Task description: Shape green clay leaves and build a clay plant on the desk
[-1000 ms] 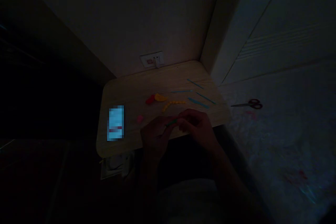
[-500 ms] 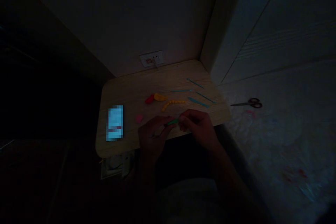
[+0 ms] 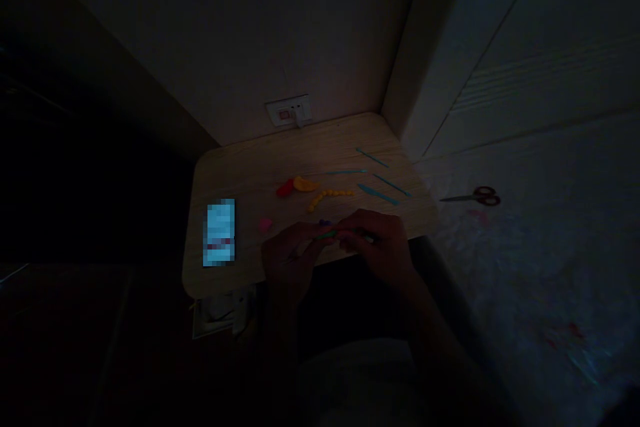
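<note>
Over the table's front edge, my left hand [image 3: 290,257] pinches a small green piece of modelling clay [image 3: 327,234] between thumb and fingers. My right hand [image 3: 375,240] meets it from the right, its closed fingertips on the same green clay. A small dark purple lump [image 3: 325,222] shows just behind the fingertips. Beyond the hands lie a beaded yellow clay strip [image 3: 330,194], an orange-yellow clay lump [image 3: 306,184] and a red clay lump [image 3: 285,188] touching it. A pink clay piece [image 3: 265,224] sits left of my left hand. The room is dim, so fine detail is lost.
Several blue modelling tools [image 3: 377,194] lie at the right of the wooden table [image 3: 240,167]. A phone with a lit, blurred screen [image 3: 219,233] is at the left. Scissors [image 3: 473,197] rest on the pale surface to the right. A wall socket [image 3: 289,111] is behind the table.
My right hand has moved slightly left, closer to my left hand, and covers more of the green clay. The purple lump now shows behind the fingertips.
</note>
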A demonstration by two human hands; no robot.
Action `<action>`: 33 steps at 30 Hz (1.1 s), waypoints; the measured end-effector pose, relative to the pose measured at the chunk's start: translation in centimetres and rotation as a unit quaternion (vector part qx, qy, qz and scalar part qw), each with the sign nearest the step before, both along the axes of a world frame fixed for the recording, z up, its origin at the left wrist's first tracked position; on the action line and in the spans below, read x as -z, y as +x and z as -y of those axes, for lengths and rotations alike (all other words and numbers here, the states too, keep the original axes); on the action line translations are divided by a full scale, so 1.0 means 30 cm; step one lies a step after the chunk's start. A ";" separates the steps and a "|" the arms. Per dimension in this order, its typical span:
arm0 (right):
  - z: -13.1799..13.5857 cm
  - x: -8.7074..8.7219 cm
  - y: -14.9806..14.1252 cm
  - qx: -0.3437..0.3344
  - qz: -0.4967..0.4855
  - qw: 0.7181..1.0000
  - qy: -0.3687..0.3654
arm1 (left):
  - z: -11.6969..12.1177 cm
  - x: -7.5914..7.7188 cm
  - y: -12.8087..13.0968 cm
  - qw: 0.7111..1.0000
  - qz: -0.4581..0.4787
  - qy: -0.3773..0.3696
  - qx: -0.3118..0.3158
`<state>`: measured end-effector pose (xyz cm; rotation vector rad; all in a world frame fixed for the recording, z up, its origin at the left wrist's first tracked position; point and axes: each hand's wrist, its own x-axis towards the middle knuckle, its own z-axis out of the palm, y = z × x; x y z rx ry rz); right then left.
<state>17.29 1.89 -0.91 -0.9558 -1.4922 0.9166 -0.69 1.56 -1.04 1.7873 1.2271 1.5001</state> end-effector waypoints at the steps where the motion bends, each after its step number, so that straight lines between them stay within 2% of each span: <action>1: 0.000 0.001 0.001 0.004 0.006 1.000 0.009 | 0.000 0.000 0.002 1.000 0.011 -0.006 0.001; 9: -0.005 0.008 0.016 0.013 0.037 0.999 0.025 | -0.001 0.008 0.002 0.991 0.122 -0.046 0.013; 15: -0.002 0.002 0.020 0.000 0.038 0.999 0.019 | -0.010 0.009 -0.012 0.996 0.074 0.004 0.047; 24: -0.004 0.000 0.006 -0.011 0.024 0.998 0.064 | -0.009 -0.011 -0.003 0.997 0.066 0.010 0.027; 28: -0.001 0.001 0.001 -0.010 0.023 0.999 0.044 | -0.006 -0.009 -0.001 0.996 0.081 -0.015 0.021; 33: -0.002 0.009 -0.004 0.012 0.010 1.000 -0.015 | -0.005 0.013 0.001 0.992 0.111 -0.058 0.026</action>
